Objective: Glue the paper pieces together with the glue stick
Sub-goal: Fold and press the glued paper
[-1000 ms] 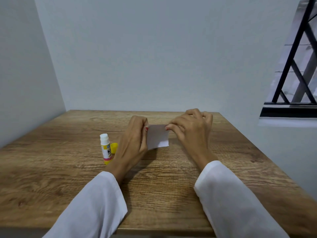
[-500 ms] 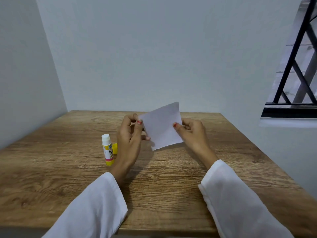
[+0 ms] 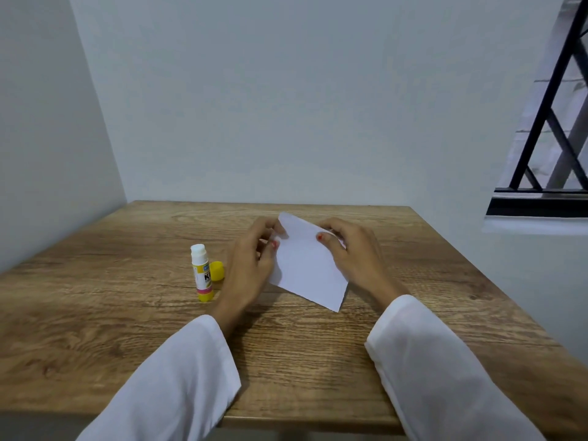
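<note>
A white paper piece [image 3: 305, 265] is held over the middle of the wooden table [image 3: 127, 313], turned like a diamond with one corner pointing toward me. My left hand [image 3: 251, 265] pinches its left edge and my right hand [image 3: 356, 256] pinches its upper right edge. Whether it is one sheet or two stuck together I cannot tell. The glue stick [image 3: 201, 272] stands upright and uncapped just left of my left hand, apart from it. Its yellow cap [image 3: 217, 270] lies on the table right behind it.
White walls close the table in at the left and the back. A window with a black grille [image 3: 553, 128] is at the right. The table's front edge runs just under my sleeves.
The paper was a small folded-looking piece a second ago, then was lifted up and spread; now it has been lowered and tilted toward the table, both hands still on it.
</note>
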